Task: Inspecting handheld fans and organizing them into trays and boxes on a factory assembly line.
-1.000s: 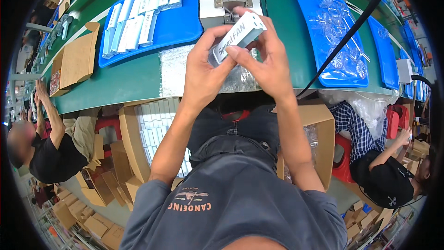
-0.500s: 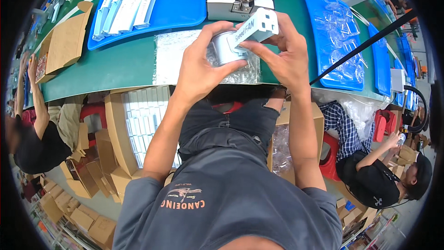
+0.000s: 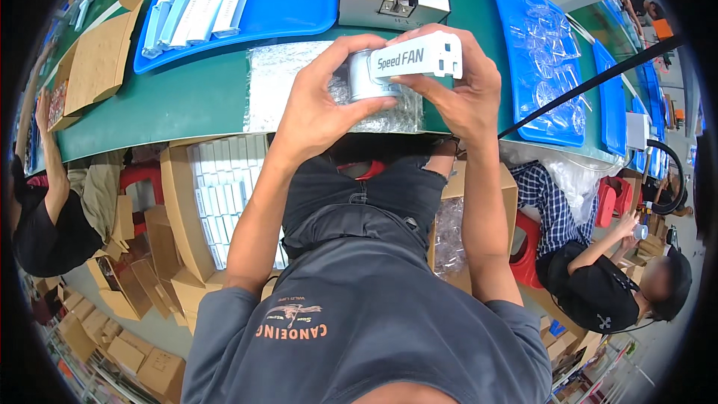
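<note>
The left hand (image 3: 314, 101) curls around a pale round part (image 3: 360, 78), with its thumb on the near side. The right hand (image 3: 470, 97) holds a long white part (image 3: 400, 62), with its thumb just under the near edge. So both hands are full. The two parts touch or overlap, but I cannot tell if they are joined. They are in front of the person, above the shiny sheet (image 3: 269, 90) on the green table (image 3: 149, 116), on the near side of the metal box (image 3: 359, 7).

To do this well, I think both hands should hold firmly but not squeeze hard. The left hand should hold the round part steady, and any turn should be slow. Fingertips are best kept away from where the parts meet, so nothing gets pinched.

The long part runs nearly straight across, left to right. Its end with little square holes points to the person's right. Its other end is at the round part. The side with dark letters faces the camera.
</note>
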`<state>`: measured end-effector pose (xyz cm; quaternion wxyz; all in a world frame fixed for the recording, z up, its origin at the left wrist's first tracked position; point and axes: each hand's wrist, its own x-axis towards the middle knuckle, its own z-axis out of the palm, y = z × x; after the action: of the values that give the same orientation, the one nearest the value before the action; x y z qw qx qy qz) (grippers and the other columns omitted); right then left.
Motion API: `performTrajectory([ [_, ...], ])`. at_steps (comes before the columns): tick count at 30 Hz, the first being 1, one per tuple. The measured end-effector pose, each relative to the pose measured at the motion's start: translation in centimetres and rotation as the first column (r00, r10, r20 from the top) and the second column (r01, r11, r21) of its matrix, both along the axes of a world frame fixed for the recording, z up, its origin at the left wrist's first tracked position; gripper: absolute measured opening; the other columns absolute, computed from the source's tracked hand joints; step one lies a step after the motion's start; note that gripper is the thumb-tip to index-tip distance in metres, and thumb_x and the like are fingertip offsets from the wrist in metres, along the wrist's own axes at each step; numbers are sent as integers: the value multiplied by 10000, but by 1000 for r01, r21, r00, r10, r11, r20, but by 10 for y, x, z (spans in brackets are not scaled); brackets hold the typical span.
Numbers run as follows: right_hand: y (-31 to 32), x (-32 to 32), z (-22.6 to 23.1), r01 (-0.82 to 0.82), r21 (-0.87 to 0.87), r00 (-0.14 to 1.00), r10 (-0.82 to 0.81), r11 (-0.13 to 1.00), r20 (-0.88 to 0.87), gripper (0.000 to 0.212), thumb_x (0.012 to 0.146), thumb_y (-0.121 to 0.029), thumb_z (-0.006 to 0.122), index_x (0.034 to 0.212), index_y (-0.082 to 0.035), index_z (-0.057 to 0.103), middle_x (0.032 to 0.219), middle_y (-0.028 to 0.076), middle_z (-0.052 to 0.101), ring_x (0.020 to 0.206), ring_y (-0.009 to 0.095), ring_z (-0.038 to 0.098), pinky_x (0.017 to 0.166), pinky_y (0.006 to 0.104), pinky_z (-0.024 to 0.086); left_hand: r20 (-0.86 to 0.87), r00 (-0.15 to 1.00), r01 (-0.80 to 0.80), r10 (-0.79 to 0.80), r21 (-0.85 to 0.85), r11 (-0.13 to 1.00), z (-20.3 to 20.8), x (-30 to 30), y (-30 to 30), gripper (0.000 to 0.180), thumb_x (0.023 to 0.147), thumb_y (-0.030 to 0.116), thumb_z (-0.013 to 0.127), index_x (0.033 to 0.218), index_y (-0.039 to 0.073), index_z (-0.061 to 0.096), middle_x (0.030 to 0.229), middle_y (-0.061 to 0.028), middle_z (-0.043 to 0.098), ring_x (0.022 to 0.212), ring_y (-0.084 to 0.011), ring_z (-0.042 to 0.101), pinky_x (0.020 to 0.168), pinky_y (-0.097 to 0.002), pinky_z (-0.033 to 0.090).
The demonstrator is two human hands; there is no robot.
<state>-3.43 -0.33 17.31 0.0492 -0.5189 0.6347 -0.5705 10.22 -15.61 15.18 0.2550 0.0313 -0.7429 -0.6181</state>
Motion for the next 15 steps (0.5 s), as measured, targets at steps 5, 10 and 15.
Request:
performTrajectory([
  [5,-6,9,-3,30,-61,948,-9,998,317,450,776,-17,819,1172,7,606,1068,101,694,978,169,695,826,307,572,30,999,-34,37,-83,996,1,-1,0,534,718,165,851,1189,10,650,1096,-110,693,1013,-200,653,904,-319,491],
  [10,-2,32,7,386,-115,922,-381,915,65,381,782,-41,805,1115,13,627,977,102,679,810,176,663,706,321,546,10,990,-138,141,-142,980,1,-5,4,531,719,197,863,1168,-1,660,1038,-108,712,951,-200,670,864,-314,504],
  [15,6,46,19,296,11,904,-276,955,-326,237,763,21,657,994,-20,685,761,117,600,628,298,590,574,376,489,65,988,-139,140,-18,990,5,-8,9,514,717,157,864,1166,0,670,1043,-97,706,962,-164,656,861,-293,499],
])
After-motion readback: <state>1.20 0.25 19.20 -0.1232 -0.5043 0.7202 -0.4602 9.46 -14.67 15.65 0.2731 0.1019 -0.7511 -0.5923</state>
